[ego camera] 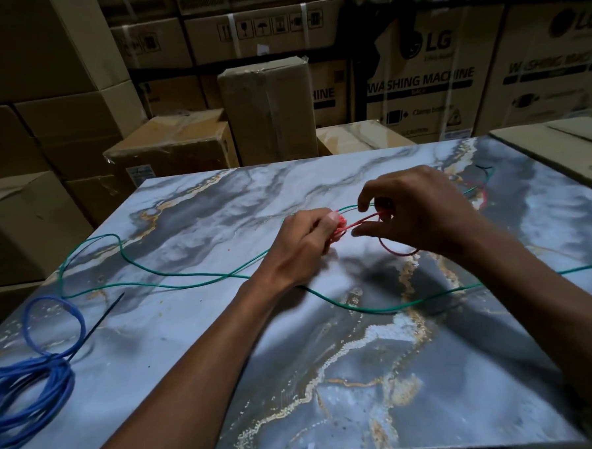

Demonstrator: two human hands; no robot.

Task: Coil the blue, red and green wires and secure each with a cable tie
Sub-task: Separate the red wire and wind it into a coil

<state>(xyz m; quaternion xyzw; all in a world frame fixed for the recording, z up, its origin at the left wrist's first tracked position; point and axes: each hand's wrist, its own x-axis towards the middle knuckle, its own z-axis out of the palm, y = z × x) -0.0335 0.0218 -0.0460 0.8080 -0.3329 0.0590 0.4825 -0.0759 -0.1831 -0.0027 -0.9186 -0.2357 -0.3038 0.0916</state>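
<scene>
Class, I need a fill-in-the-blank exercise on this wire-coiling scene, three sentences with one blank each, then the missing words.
1. Both hands, the left hand and the right hand, are working on the ____ wire.
2. The blue wire lies coiled at the table's ____ edge.
3. The wire that lies loose and uncoiled across the table is the ____ one.

Missing words: red; left; green

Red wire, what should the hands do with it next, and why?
Probably wrap one more loop. The left hand grips a small bunch of red wire, and the right hand pinches the strand leading off it. More red wire lies loose behind the right hand, so the coil looks unfinished and not ready for a cable tie.
</scene>
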